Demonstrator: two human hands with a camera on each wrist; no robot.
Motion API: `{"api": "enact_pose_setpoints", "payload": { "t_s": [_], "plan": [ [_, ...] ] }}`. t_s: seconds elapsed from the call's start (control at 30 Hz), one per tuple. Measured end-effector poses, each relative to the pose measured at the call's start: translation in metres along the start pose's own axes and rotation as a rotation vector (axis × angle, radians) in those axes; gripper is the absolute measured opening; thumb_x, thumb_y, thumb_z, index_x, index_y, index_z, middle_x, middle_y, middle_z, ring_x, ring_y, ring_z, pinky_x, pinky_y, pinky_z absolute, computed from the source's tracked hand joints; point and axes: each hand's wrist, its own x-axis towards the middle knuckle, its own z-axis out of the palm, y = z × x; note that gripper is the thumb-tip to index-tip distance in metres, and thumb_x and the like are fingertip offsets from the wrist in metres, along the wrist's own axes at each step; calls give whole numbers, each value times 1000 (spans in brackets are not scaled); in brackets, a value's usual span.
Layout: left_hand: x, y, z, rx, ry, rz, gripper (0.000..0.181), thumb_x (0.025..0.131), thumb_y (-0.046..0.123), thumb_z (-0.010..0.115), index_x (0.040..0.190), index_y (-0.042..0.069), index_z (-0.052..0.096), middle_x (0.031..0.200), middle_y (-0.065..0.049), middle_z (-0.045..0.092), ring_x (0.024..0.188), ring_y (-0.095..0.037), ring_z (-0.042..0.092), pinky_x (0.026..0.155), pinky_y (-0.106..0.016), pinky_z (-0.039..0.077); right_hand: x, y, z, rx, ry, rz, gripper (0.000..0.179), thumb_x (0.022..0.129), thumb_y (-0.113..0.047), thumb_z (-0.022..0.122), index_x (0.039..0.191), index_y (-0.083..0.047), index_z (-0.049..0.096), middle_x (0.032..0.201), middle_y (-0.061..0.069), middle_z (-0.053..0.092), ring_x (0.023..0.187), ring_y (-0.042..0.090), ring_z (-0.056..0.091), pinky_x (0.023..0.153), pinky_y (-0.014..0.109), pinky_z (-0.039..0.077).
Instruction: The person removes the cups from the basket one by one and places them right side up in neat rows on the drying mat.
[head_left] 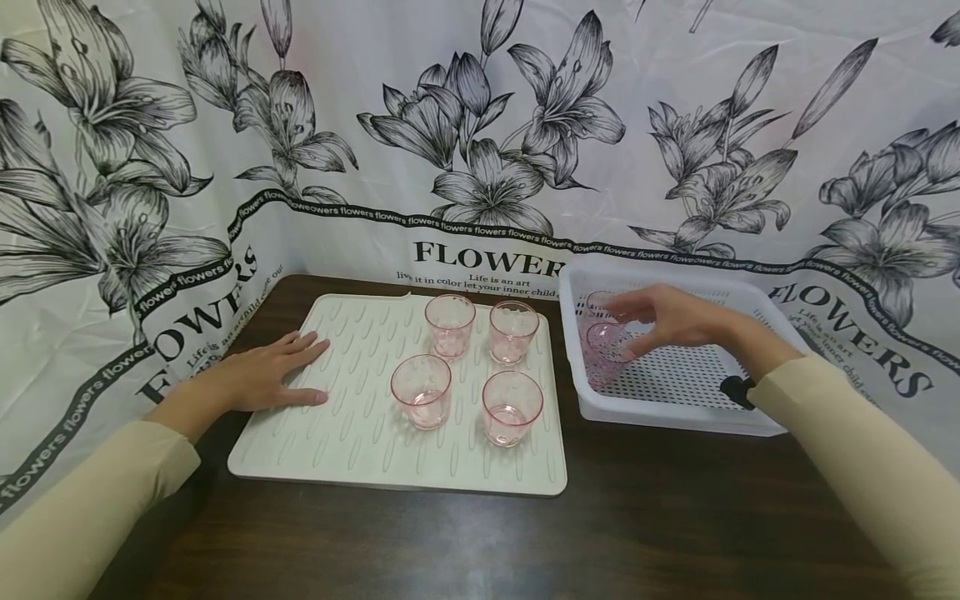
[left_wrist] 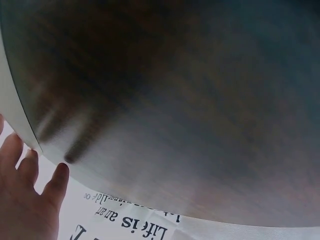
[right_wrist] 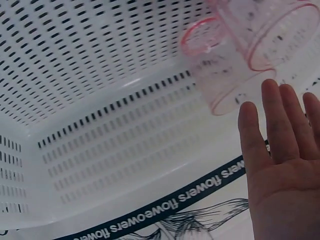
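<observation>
My left hand (head_left: pixel 262 377) rests with spread fingers on the left edge of a cream ribbed drying mat (head_left: pixel 337 442). Four-square on it stand several pink-tinted glasses, among them a back-left glass (head_left: pixel 450 329) and a front-right glass (head_left: pixel 512 410). Over the left part of a white perforated basket (head_left: pixel 675 418) is my right hand (head_left: pixel 671 317), thumb and fingers apart. Just by its fingertips is a pink glass (head_left: pixel 606 354) inside the basket, with another pink glass (head_left: pixel 598 304) behind. In the right wrist view the fingers look straight beside both glasses (right_wrist: pixel 220 75).
A dark wooden table (head_left: pixel 450 542) lies under the mat and basket. White flower-printed cloth (head_left: pixel 480 208) hangs behind and along the left side. A small black object (head_left: pixel 737 392) shows at the right wrist, over the basket's front rim.
</observation>
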Motion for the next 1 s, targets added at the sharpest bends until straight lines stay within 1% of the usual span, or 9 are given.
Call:
{"api": "enact_pose_setpoints", "payload": {
  "t_s": [0.23,0.37,0.53,0.63,0.8,1.0],
  "plan": [
    [0,1,1,-5,1,-1,101,84,77,55,157,13,29,161,-22,23,145,-50,20,102,-76,26,-4,6,0,35,-7,14,79,77,-16,87,141,9,47,139,28,53,125,45,55,102,57,43],
    [1,0,1,1,-3,-4,101,84,77,55,158,14,28,161,-22,23,145,-50,20,101,-76,27,-4,8,1,28,-11,31,80,76,-14,87,141,9,47,134,28,56,123,45,56,100,56,45],
    [1,0,1,8,-7,-10,101,83,77,55,157,14,29,161,-23,23,145,-50,20,100,-76,28,-3,9,4,-10,-29,51,80,77,-18,87,142,7,47,133,29,55,124,46,55,98,54,48],
    [0,-1,1,11,-8,-10,101,83,77,55,157,14,29,161,-23,24,144,-50,21,100,-76,28,-2,10,5,3,-38,54,81,77,-18,87,142,7,47,135,30,54,125,47,53,97,53,49],
    [0,0,1,10,-4,-8,101,84,77,55,157,13,29,161,-23,24,144,-50,21,101,-76,27,-1,10,7,47,-52,67,81,77,-14,87,143,6,45,139,30,51,129,49,49,97,53,49],
    [0,-1,1,6,-4,-11,100,84,77,55,157,14,29,161,-23,24,144,-50,22,100,-76,27,4,7,12,24,-101,85,82,76,-10,85,145,4,44,143,28,49,132,48,46,101,54,46]
  ]
}}
